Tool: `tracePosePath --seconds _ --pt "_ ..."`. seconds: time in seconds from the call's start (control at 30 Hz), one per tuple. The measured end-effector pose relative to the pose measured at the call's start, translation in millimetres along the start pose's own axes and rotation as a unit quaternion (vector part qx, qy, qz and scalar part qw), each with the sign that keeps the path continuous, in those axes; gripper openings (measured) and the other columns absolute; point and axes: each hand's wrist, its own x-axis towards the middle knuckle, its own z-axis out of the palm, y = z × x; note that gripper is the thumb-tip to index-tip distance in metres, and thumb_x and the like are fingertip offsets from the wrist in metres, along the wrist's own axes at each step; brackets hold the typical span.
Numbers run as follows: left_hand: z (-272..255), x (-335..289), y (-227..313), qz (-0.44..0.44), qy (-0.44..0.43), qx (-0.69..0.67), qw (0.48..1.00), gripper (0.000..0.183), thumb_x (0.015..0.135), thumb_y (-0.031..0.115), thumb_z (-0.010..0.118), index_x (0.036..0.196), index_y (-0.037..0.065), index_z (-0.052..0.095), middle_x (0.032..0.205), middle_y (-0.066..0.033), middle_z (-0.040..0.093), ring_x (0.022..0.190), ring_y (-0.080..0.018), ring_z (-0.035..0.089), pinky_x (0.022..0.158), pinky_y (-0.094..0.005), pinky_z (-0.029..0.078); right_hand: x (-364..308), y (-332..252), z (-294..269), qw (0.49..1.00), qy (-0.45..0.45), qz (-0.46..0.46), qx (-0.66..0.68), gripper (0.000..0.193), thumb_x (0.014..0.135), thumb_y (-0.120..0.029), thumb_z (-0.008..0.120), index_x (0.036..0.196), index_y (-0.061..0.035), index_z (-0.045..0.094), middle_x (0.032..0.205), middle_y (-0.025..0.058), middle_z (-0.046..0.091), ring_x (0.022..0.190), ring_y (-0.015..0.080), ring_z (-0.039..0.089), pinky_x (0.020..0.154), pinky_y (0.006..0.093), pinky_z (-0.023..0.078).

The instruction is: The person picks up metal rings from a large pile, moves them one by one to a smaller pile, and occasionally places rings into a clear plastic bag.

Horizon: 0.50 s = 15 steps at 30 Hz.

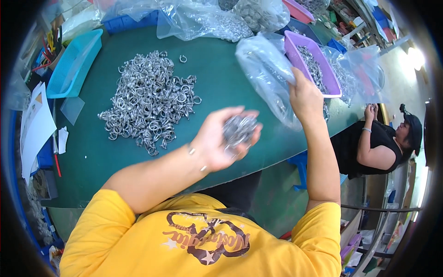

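My left hand (213, 141) is turned palm up over the green table, its fingers curled round a handful of silvery metal rings (239, 130) and slightly blurred. To the right, my right hand (305, 96) pinches the edge of a clear plastic bag (265, 69), which lies slanting across the table beside it. Left of my hands is a heap of the same kind of ring (143, 99), spread loosely on the table. One single ring (183, 58) sits apart at the heap's far right. What the bag contains, if anything, I cannot make out.
A purple basket (332, 76) of small metal parts stands just beyond my right hand. Clear bags of metal parts (226, 25) line the far edge. At left are a turquoise basket (94, 53) and paper sheets (34, 129). A co-worker (380, 147) sits at right.
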Motion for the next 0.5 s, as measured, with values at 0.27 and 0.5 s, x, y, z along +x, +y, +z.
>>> tracePosePath --seconds 0.27,0.5 --pt "113.4 110.4 39.7 0.254 0.121 0.263 0.923 0.03 0.091 0.02 0.039 0.114 0.004 0.05 0.112 -0.0172 0.055 0.102 -0.0348 0.054 0.089 -0.0559 0.039 37.4 -5.3 -24.6 0.994 0.001 0.056 0.096 0.024 0.085 -0.025 0.055 0.103 -0.0112 0.059 0.082 0.0219 0.063 0.079 0.0429 0.06 0.071 0.0507 0.047" --pt "86.7 54.9 97.5 0.245 0.105 0.611 0.745 0.028 0.087 0.017 0.054 0.109 0.0 0.056 0.109 -0.0157 0.06 0.091 -0.0289 0.062 0.078 -0.0405 0.05 11.1 -35.3 -44.0 0.951 0.231 -0.198 0.052 0.035 0.072 -0.005 0.066 0.106 -0.0008 0.057 0.102 0.0171 0.059 0.093 0.0369 0.056 0.084 0.041 0.045"
